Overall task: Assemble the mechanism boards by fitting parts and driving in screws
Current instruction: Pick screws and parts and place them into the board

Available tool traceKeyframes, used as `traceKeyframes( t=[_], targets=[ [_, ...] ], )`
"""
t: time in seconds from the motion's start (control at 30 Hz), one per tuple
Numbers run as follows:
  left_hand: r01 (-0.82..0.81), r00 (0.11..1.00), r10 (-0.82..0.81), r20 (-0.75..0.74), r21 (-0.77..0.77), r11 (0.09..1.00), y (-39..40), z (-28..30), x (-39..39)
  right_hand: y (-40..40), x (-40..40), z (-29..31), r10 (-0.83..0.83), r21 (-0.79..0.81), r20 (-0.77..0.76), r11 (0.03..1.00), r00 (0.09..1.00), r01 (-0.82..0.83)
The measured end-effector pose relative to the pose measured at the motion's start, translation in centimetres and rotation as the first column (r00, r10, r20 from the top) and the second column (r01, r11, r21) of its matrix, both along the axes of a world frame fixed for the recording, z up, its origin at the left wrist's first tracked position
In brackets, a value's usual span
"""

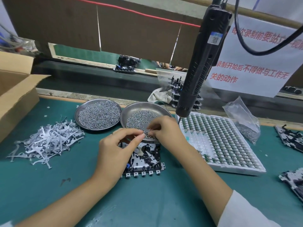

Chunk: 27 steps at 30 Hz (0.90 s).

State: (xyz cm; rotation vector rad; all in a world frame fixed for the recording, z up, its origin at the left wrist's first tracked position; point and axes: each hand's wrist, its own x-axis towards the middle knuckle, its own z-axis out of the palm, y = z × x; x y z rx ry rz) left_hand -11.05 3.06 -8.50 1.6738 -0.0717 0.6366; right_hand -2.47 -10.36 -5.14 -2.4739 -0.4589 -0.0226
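Two hands meet over the near edge of a tilted metal dish of screws: the left hand (114,149) has thumb and forefinger pinched together at the screws, and the right hand (165,130) pinches there too, fingers curled close; whether each holds a single screw is too small to tell. There are two round steel dishes on the green table (147,202): the left dish (98,114) lies flat and is thickly filled with screws, while the right dish (146,113) is tipped toward the person, its screws gathered in a thinner spread. One mechanism board (144,161) lies on the table directly under the hands, just in front of the right dish, with a row of five small square tabs along its near edge. To the left is one loose pile of pale metal levers (47,143), too many to count. To the right sits one white tray (221,141) with many rows of small parts, and one clear bag (242,118) beside it. One black electric screwdriver (200,66) hangs above the tray. Two more boards (290,138) lie at the right edge, and one cardboard box (14,95) stands at far left.
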Motion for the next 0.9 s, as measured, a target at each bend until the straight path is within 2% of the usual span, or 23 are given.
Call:
traceKeyframes(
  t=[0.1, 0.23, 0.33, 0.4, 0.5, 0.57, 0.6, 0.73, 0.9],
  targets=[
    [-0.005, 1.000, 0.005, 0.002, 0.025, 1.000, 0.0, 0.0, 0.0, -0.3, -0.2, -0.2, 0.001, 0.132, 0.008, 0.991, 1.000, -0.002],
    [-0.003, 1.000, 0.003, 0.005, 0.024, 1.000, 0.0, 0.0, 0.0, -0.4, -0.5, -0.2, 0.023, 0.204, 0.031, 0.978, 0.999, -0.029],
    [-0.002, 1.000, 0.002, 0.012, 0.007, 1.000, 0.0, 0.0, 0.0, -0.5, -1.2, 0.0, 0.016, 0.344, 0.015, 0.939, 1.000, -0.020],
    [0.012, 1.000, -0.012, 0.015, -0.004, 1.000, 0.0, 0.1, -0.1, -0.8, -2.0, 0.2, 0.060, 0.524, -0.064, 0.852, 0.996, -0.017],
    [0.039, 0.999, -0.038, 0.036, -0.020, 0.999, -0.1, 0.4, -0.2, -1.3, -3.8, 0.5, 0.230, 0.815, -0.217, 0.578, 0.949, 0.046],
    [0.063, 0.997, -0.061, 0.046, -0.052, 0.997, -0.3, 0.6, -0.4, -1.6, -4.7, 0.4, 0.326, 0.895, -0.266, 0.434, 0.907, 0.107],
    [0.076, 0.996, -0.073, 0.046, -0.076, 0.994, -0.4, 0.6, -0.4, -1.7, -5.1, 0.4, 0.352, 0.910, -0.284, 0.391, 0.892, 0.135],
    [0.123, 0.992, -0.118, 0.035, -0.175, 0.977, -0.7, 0.7, -0.5, -1.5, -5.6, 0.0, 0.376, 0.923, -0.319, 0.331, 0.870, 0.195],
    [0.108, 0.994, -0.102, 0.039, -0.167, 0.980, -0.6, 0.8, -0.6, -1.3, -5.9, -0.1, 0.397, 0.928, -0.316, 0.318, 0.862, 0.193]
  ],
)
